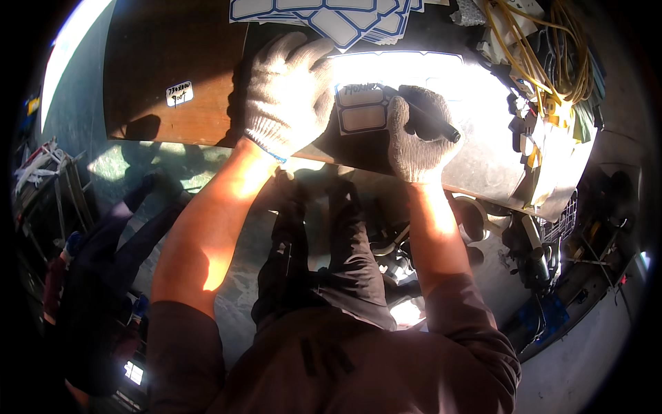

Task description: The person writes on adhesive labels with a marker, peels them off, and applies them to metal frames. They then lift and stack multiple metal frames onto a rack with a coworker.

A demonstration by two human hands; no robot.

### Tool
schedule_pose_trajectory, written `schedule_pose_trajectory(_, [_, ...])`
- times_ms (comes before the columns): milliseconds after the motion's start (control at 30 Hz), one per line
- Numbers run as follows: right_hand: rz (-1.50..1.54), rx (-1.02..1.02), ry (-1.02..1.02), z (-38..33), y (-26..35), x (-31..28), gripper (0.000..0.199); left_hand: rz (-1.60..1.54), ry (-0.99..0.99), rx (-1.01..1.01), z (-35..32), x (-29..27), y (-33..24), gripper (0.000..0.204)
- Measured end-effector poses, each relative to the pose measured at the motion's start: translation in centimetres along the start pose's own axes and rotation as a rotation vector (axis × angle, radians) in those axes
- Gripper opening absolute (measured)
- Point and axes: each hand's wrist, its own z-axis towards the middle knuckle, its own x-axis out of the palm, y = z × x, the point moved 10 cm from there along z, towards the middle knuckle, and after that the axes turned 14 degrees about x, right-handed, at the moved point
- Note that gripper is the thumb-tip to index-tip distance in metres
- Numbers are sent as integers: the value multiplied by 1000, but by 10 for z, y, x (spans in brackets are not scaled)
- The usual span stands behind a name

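Observation:
My right hand (416, 153), in a knitted work glove, grips a black marker pen (436, 120) over a sheet of blue-bordered labels (363, 119). The upper label beside the pen carries dark handwriting; the one under it looks blank. Glare washes out the sheet's far part. My left hand (286, 93), gloved too, lies flat with its fingers stretched out, its fingertip side at the sheet's left edge. Further left, a small white label (179, 94) with handwriting sits on the brown tabletop (176, 41). The pen's tip is hard to make out behind the glove.
A fanned pile of blue-bordered label sheets (341, 26) lies at the table's far side. Coiled yellow cable (579, 76) and mixed clutter crowd the right end. Below on the right stand tools and a dark wire basket (567, 217). Another person (103, 276) is at the left.

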Motion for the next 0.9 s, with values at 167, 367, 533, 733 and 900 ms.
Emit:
schedule_pose_trajectory(167, [-118, -25, 215, -4, 1, 10, 23, 19, 23, 5, 0, -1, 0, 37])
schedule_pose_trajectory(367, [-124, -229, 168, -6, 17, 13, 25, 2, 4, -7, 3, -4, -1, 33])
schedule_pose_trajectory(533, [-122, -177, 191, -4, 14, 12, 25, -2, -5, -5, 1, -3, 1, 33])
schedule_pose_trajectory(733, [-179, -256, 166, -6, 22, 14, 24, 20, 1, 0, 2, -3, -1, 34])
schedule_pose_trajectory(900, [-133, -30, 189, -6, 1, 10, 25, -6, -3, 10, 1, -1, 1, 34])
